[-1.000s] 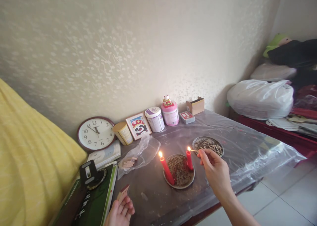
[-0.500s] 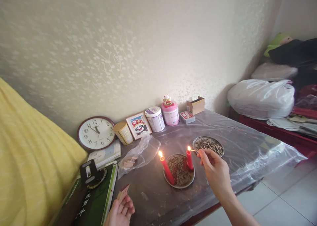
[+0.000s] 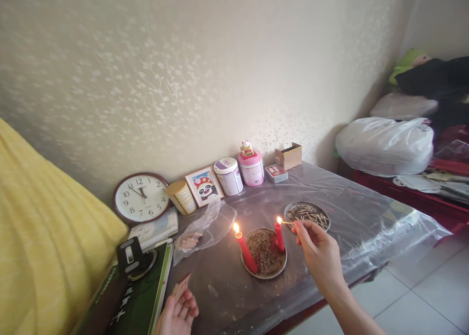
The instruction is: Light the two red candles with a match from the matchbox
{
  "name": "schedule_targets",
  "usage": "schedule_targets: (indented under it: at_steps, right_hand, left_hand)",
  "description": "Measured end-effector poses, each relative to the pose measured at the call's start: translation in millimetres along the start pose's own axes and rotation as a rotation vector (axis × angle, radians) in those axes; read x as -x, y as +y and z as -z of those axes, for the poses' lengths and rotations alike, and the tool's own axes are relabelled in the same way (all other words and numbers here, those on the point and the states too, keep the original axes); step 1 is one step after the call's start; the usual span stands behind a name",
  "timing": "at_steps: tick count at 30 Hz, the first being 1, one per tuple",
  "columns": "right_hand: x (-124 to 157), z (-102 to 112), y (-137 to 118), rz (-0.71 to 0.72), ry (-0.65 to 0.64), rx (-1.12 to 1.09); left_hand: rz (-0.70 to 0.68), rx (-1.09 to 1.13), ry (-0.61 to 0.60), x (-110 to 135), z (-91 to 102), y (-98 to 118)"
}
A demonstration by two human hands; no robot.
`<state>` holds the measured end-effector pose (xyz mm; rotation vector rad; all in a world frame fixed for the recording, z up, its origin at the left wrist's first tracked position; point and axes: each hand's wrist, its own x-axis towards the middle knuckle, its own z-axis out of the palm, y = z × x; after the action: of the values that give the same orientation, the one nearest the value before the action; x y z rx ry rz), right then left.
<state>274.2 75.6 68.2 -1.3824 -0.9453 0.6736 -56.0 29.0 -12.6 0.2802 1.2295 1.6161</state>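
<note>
My right hand [image 3: 318, 253] pinches a lit match [image 3: 287, 222], its flame touching the wick of the right red candle [image 3: 279, 236]. That candle stands upright in a round metal dish [image 3: 264, 273]. A second red candle [image 3: 245, 250] leans at the dish's left rim and burns too. My left hand [image 3: 178, 314] is at the bottom edge, fingers closed round a small matchbox [image 3: 181, 285]. Behind my right hand lies a second round dish [image 3: 307, 213] holding several matchsticks.
The table [image 3: 351, 212] is covered in clear plastic sheet. Along the wall stand a clock [image 3: 140, 197], a yellow can [image 3: 181, 196], a panda picture [image 3: 204, 186], two tubs [image 3: 239, 172] and a small cardboard box [image 3: 289, 155]. A crumpled plastic bag [image 3: 205, 227] lies left; a green book [image 3: 141, 296] nearer.
</note>
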Motion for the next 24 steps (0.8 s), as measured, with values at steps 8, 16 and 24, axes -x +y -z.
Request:
schedule_targets:
  at_steps: [8,16,24]
  right_hand:
    - [1.1,-0.1,1.5,-0.013,-0.022,-0.004]
    - [-0.5,-3.0,1.0,-0.009,-0.02,0.019]
    - [-2.7,-3.8,5.8,0.013,0.001,0.044]
  left_hand:
    - [0.053,0.067,0.008,-2.3,0.7,-1.2]
    - [0.054,0.062,0.004,-1.6,1.1,-1.0]
    - [0.011,-0.02,0.025,4.8,-6.8,0.5]
